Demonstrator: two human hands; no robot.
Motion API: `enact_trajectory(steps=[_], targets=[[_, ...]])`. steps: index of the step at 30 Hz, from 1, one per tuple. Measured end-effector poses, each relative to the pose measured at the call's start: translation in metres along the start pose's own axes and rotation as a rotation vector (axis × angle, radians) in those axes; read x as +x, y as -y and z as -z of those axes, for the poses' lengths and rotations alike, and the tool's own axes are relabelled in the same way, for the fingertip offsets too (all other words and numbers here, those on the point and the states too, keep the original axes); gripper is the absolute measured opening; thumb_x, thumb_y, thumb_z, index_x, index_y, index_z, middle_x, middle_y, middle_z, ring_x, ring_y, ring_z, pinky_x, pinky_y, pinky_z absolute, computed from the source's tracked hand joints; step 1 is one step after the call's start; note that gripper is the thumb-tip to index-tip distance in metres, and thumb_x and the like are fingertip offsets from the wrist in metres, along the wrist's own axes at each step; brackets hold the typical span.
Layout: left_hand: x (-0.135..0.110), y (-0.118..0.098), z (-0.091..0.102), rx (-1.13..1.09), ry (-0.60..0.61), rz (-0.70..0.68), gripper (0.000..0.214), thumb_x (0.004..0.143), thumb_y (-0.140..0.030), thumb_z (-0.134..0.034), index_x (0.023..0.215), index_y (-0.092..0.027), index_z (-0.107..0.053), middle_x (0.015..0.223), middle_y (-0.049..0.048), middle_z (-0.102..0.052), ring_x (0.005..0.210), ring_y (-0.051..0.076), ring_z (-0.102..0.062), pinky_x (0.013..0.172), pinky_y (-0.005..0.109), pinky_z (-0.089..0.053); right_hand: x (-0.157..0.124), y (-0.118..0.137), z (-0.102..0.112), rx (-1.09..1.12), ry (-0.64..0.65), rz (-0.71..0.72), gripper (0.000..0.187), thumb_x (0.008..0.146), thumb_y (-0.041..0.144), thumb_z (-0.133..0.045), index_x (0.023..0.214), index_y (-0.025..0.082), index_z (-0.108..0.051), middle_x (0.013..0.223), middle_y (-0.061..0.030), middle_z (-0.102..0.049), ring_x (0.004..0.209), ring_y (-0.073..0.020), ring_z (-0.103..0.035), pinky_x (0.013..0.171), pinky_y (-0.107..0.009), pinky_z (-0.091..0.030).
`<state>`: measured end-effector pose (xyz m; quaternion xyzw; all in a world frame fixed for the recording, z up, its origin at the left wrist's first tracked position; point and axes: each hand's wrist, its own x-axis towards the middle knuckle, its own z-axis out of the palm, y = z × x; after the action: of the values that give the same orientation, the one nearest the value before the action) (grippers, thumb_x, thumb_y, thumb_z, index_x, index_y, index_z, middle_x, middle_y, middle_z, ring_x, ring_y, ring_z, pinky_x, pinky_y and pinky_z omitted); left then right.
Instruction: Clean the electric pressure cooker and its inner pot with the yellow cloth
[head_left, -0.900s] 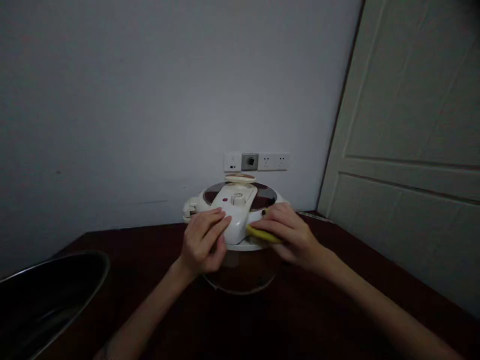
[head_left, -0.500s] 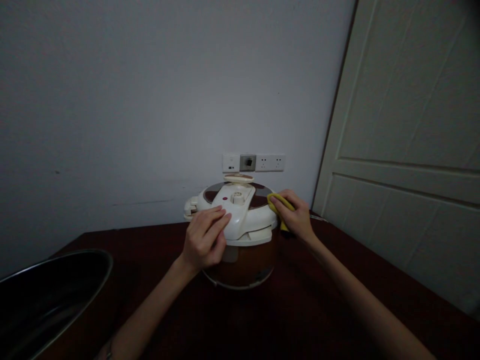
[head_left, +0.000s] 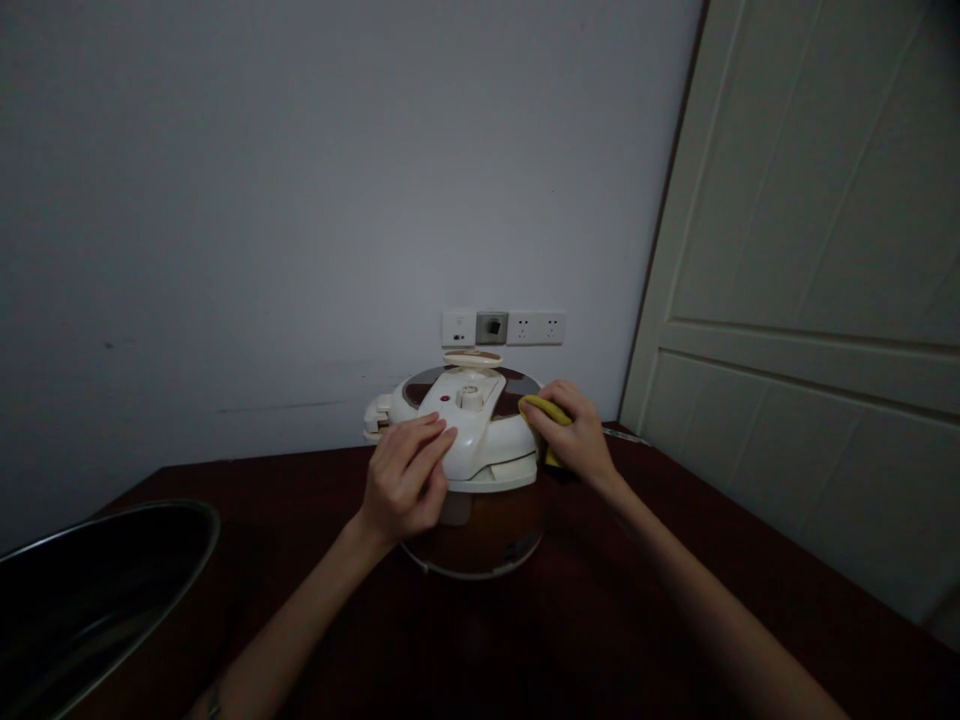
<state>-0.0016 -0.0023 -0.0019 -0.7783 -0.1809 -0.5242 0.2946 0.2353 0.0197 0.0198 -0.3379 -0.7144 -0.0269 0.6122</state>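
A white and brown electric pressure cooker stands upright on the dark table, its lid on. My right hand grips a folded yellow cloth and presses it against the right side of the lid, with part of the cloth hanging below the palm. My left hand rests at the front left of the lid, holding nothing. Its fingers are stretched out, with the fingertips on the white panel, and it hides part of the cooker's front.
At the left front is a large pot with a dark inside, partly out of view. Wall sockets and a switch sit behind the cooker. A pale panelled door borders the dark red table on the right.
My right hand and the yellow cloth have moved slightly left and inward over the lid's right edge. The left hand keeps its place on the cooker. The view has shifted a little.
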Motion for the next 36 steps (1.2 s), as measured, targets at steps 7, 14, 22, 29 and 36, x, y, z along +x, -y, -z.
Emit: enact_trajectory(steps=[7,14,22,29,36], targets=[[0.003,-0.003,0.000,-0.064,-0.024,0.049,0.045,0.072,-0.003,-0.051,0.114,-0.018,-0.060,0.106,0.0110,-0.062,0.105,0.026,-0.057,0.083,0.043,-0.048,-0.013,0.030,-0.018,-0.003,0.050,0.126,0.008,0.080,0.027,-0.061,0.076,0.020,-0.059,0.079,-0.0026,-0.057,0.080,-0.0179,-0.051,0.075,-0.034,-0.039],[0.020,-0.005,0.016,-0.380,-0.113,0.491,0.027,0.082,-0.009,-0.047,0.091,-0.021,-0.070,0.098,0.0051,-0.065,0.094,0.018,-0.060,0.081,0.035,-0.049,-0.004,-0.036,-0.010,0.196,-0.271,-0.354,0.024,0.079,0.038,-0.060,0.067,0.016,-0.059,0.064,0.0004,-0.052,0.062,-0.0137,-0.048,0.059,-0.028,-0.037],[0.012,0.042,0.022,-0.218,-0.113,0.662,0.018,0.079,-0.018,-0.052,0.084,-0.018,-0.070,0.102,0.0072,-0.065,0.100,0.020,-0.059,0.091,0.041,-0.046,-0.002,0.032,-0.017,0.001,0.057,0.290,0.011,0.082,0.028,-0.060,0.086,0.020,-0.066,0.087,-0.0056,-0.059,0.083,-0.0181,-0.053,0.073,-0.034,-0.040],[-0.007,0.055,0.015,-0.189,0.314,0.624,0.049,0.088,-0.049,-0.043,0.125,-0.018,-0.052,0.136,0.0133,-0.047,0.128,0.024,-0.040,0.105,0.051,-0.031,-0.016,0.048,-0.014,-0.154,0.399,0.574,0.023,0.081,0.015,-0.056,0.100,0.024,-0.065,0.095,-0.0057,-0.059,0.089,-0.0215,-0.048,0.077,-0.039,-0.035],[-0.013,0.061,0.019,-0.171,0.444,0.521,0.074,0.082,-0.065,-0.038,0.140,-0.019,-0.032,0.144,0.0166,-0.036,0.132,0.030,-0.032,0.105,0.054,-0.028,-0.015,0.045,-0.018,-0.098,0.250,0.501,0.018,0.082,0.017,-0.056,0.095,0.022,-0.067,0.089,-0.0062,-0.057,0.084,-0.0196,-0.048,0.072,-0.036,-0.036]])
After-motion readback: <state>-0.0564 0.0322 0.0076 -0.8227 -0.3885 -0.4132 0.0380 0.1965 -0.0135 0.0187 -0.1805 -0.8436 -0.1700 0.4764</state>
